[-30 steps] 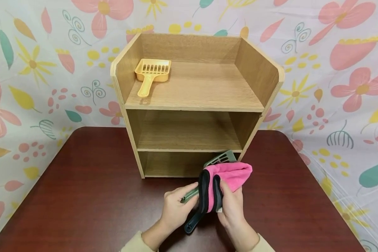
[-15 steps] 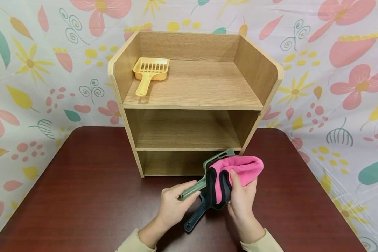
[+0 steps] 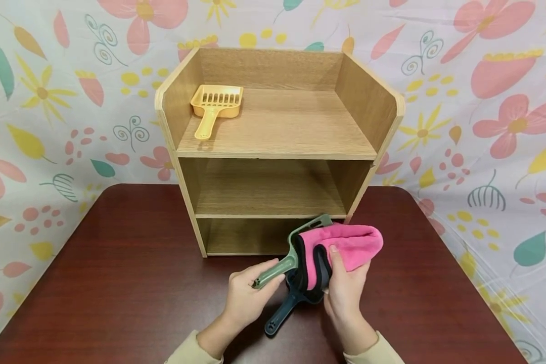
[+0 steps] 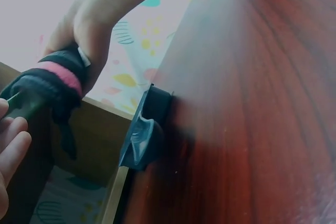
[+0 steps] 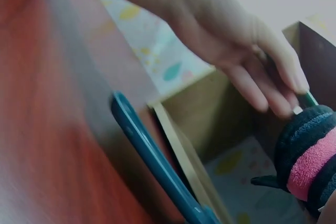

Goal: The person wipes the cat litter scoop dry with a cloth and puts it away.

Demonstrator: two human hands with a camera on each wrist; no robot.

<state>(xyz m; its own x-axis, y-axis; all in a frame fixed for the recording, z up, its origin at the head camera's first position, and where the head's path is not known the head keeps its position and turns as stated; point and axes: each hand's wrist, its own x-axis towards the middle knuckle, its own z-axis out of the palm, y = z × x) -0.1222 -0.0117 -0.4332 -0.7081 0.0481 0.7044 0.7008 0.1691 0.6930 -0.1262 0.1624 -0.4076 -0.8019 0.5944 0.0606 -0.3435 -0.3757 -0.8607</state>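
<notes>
In the head view my left hand (image 3: 247, 296) pinches the handle of a green slotted litter scoop (image 3: 276, 271), whose head tilts up to the right. My right hand (image 3: 349, 298) grips a folded pink cloth (image 3: 352, 241) with black and grey bands, pressed against the scoop's head and covering most of it. Below them a dark blue litter scoop (image 3: 281, 314) lies on the table, its head partly hidden under the cloth. Both wrist views show the banded cloth (image 4: 62, 74) bunched at the green scoop, and the blue scoop (image 5: 155, 158) apart from the hands.
A wooden shelf unit (image 3: 277, 155) with several levels stands behind the hands, on a dark red table (image 3: 132, 283). On its top level, at the left, sits a yellow litter scoop (image 3: 208, 124). A floral sheet (image 3: 482, 167) hangs behind.
The cloth has moved up and to the right along the green scoop, uncovering its neck and more of its handle. My left hand has shifted slightly left. The blue scoop's head shows more.
</notes>
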